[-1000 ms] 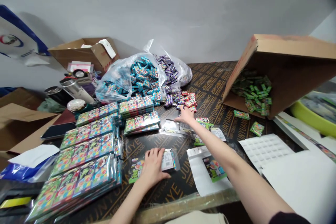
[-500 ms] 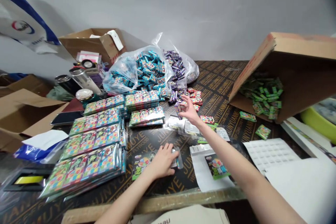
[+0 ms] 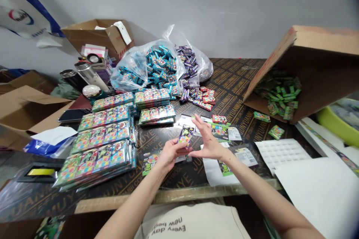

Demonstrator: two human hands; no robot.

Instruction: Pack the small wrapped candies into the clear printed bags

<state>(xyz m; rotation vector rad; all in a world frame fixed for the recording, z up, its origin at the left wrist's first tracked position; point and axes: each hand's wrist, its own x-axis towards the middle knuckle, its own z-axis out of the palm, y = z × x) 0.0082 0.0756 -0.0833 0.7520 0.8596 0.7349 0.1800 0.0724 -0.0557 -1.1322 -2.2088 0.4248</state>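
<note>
My left hand pinches a small purple candy packet over the middle of the table. Just right of it, my right hand is open, its fingers and thumb spread apart around nothing. Beneath and beside the hands lie printed clear pouches with green and black artwork. A red candy packet rests on one of these pouches. Beyond my hands are loose purple packets and red packets. Another printed pouch lies partly behind my left forearm.
Stacked filled candy packs cover the left side. Plastic bags of blue packets and purple packets stand at the back. A tilted carton holds green packets on the right, near a white label sheet. Steel flasks stand back left.
My right hand has come back from the loose packets toward me and opened. The purple packet it held is now in my left hand, which has lifted off the pouch on the table.
</note>
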